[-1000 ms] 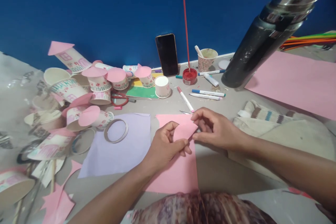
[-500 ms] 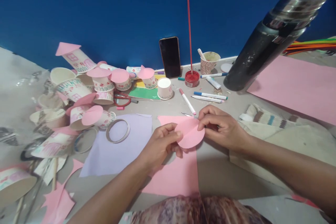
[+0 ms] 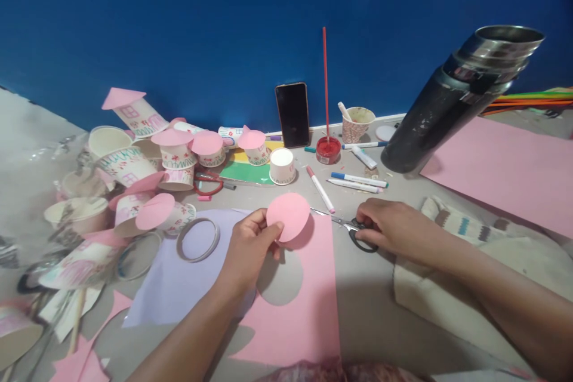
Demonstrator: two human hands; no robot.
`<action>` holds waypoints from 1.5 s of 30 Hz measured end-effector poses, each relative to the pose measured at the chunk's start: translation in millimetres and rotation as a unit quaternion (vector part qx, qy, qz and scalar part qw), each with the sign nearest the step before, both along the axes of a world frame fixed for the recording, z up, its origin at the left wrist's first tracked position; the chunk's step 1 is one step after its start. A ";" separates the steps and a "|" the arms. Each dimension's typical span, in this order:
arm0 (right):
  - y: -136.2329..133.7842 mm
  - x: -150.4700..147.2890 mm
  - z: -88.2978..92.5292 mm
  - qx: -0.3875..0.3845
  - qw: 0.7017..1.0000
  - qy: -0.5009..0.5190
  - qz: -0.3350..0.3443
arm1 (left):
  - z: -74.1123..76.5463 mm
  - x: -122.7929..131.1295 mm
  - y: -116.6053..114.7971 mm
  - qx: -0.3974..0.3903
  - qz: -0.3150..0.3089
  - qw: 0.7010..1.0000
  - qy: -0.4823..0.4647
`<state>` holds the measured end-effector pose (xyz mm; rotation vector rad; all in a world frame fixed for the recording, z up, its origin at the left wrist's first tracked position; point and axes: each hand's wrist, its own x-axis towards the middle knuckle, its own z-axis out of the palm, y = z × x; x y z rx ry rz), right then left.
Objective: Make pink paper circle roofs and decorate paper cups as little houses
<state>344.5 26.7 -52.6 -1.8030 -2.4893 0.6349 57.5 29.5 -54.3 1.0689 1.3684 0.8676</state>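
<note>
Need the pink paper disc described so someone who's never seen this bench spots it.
From the blue wall, come down to the pink sheet with a round hole. Over its far end, the left hand pinches the pink paper disc between thumb and fingers. Unlike the pink roofs on the decorated cups, it sits on no cup.

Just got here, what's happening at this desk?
A person's left hand holds a pink paper circle between thumb and fingers. The right hand is at the handles of the scissors; whether it has a firm grip, I can't tell. Below the circle lies a pink sheet with a round hole in it. Decorated cups, several with pink tops, crowd the left side.
</note>
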 end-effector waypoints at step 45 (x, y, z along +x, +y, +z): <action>-23.2 -38.6 10.2 -0.346 0.882 0.307 -0.085 | 13.3 -2.5 -0.9 0.045 0.100 0.993 -0.035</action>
